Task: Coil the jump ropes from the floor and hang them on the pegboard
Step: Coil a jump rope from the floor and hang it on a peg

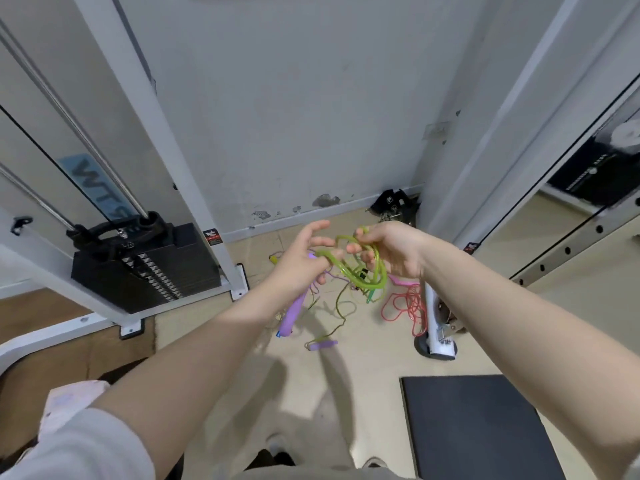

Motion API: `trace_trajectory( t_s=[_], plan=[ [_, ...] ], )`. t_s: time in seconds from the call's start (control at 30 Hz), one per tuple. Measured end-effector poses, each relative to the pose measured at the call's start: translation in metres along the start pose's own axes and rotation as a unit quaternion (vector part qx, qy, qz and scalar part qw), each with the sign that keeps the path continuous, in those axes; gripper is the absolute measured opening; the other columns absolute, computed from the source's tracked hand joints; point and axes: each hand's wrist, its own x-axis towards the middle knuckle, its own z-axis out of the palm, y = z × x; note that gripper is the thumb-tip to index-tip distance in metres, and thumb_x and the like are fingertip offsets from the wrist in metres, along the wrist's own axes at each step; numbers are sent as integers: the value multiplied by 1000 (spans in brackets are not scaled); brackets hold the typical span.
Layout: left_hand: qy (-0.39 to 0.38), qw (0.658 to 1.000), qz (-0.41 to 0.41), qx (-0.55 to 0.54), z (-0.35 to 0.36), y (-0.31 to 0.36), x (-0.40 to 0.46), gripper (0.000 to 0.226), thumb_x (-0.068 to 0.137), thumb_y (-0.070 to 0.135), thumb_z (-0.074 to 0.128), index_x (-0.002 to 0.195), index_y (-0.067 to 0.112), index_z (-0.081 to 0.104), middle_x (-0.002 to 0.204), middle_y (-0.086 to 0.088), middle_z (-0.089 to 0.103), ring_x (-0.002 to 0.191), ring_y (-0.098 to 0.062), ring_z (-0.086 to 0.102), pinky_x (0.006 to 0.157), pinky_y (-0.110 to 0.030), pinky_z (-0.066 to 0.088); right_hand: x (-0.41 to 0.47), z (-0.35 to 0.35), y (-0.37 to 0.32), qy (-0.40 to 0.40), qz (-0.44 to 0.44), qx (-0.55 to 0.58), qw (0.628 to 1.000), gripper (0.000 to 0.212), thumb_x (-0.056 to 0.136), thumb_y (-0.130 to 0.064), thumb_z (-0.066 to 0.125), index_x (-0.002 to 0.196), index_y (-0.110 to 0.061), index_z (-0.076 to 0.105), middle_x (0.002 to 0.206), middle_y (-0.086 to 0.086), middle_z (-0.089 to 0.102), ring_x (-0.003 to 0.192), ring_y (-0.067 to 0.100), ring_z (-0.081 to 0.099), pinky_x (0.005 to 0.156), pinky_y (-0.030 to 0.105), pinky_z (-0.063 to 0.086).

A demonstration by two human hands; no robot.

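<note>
While both hands work at chest height, the right hand (391, 252) holds the loops of the green rope (363, 271), a light, springy, slippery cord; the left hand (301, 261) hooks it, gripping a purple handle (292, 315), the firmest hold.

Gym corner around the grip

Left of the grip stands a black weight stack (145, 268) inside a white machine frame (145, 109), its guide rods (86, 161) rising behind. Beyond the grip a scuffed grey wall (294, 116) meets the beige floor (311, 375). Below and right of the grip lies a dark floor mat (485, 427).
</note>
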Motion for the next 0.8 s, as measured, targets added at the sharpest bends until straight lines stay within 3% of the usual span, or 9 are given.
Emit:
trace_trajectory(
  t_s=[0.1, 0.17, 0.3, 0.4, 0.47, 0.53, 0.6, 0.73, 0.8],
  plan=[
    [-28, 998, 6, 64, 4, -5, -7, 19, 86, 8, 63, 98, 23, 60, 82, 9, 60, 47, -9, 47, 50, -21, 41, -9, 0, -5, -26, 55, -69, 996, 20, 98, -9, 35, 81, -11, 45, 50, -1, 56, 28, 2, 36, 29, 12, 30],
    [-54, 996, -11, 66, 4, -3, -12, 14, 90, 8, 56, 81, 16, 61, 53, 8, 60, 37, -5, 45, 44, -16, 38, -12, 3, -8, -37, 78, -46, 995, 28, 99, -13, 34, 80, -3, 52, 56, 5, 63, 34, 8, 53, 34, 16, 43],
    [1, 998, -34, 54, -7, -4, -12, 12, 88, -1, 54, 82, 8, 58, 63, 1, 62, 29, -4, 42, 35, -16, 36, 3, -2, -6, 167, -24, -173, 970, 22, 97, -12, 39, 79, -10, 52, 75, 4, 53, 62, 15, 49, 72, 29, 44],
    [32, 989, -57, 132, -30, -12, -13, 12, 85, 6, 62, 75, 10, 57, 57, -2, 54, 28, -5, 38, 34, -15, 33, 10, -18, 0, 232, -28, -142, 962, 30, 96, -4, 35, 69, -6, 47, 56, 7, 52, 46, 15, 47, 49, 23, 44],
    [5, 992, -70, 102, -45, -10, -15, 22, 86, 6, 61, 65, 9, 54, 43, 1, 47, 31, -8, 36, 37, -16, 31, 13, -30, 9, 261, 15, -323, 910, 30, 93, 1, 39, 65, -1, 46, 49, 6, 54, 40, 16, 52, 40, 18, 41],
    [-28, 997, -72, 0, -56, -2, -18, 25, 89, 1, 53, 65, 5, 53, 37, 4, 43, 32, -8, 34, 39, -17, 31, 14, -37, 19, 300, 21, -536, 789, 16, 89, 0, 43, 79, 4, 54, 78, 13, 61, 75, 26, 64, 60, 25, 46],
    [-39, 994, -53, -91, -67, 7, -18, 33, 91, -3, 44, 62, 7, 58, 36, 3, 43, 31, -6, 34, 43, -19, 34, 21, -47, 31, 308, 9, -601, 737, 22, 87, -2, 45, 105, 4, 56, 112, 20, 60, 106, 32, 58, 78, 31, 45],
    [-66, 992, 7, -107, -85, 26, -16, 41, 95, 1, 36, 69, 11, 66, 36, 2, 37, 31, -10, 32, 46, -23, 36, 26, -30, 35, 199, -59, -561, 801, 36, 87, -8, 55, 123, -11, 55, 130, 14, 52, 121, 28, 49, 93, 26, 38],
    [-84, 995, 19, -55, -85, 35, -16, 30, 96, 5, 38, 78, 6, 62, 37, 2, 38, 32, -10, 33, 43, -22, 32, 18, -2, 28, 91, -127, -368, 917, 26, 94, -29, 51, 117, -20, 59, 128, 4, 56, 124, 20, 49, 99, 28, 35]
  ],
)
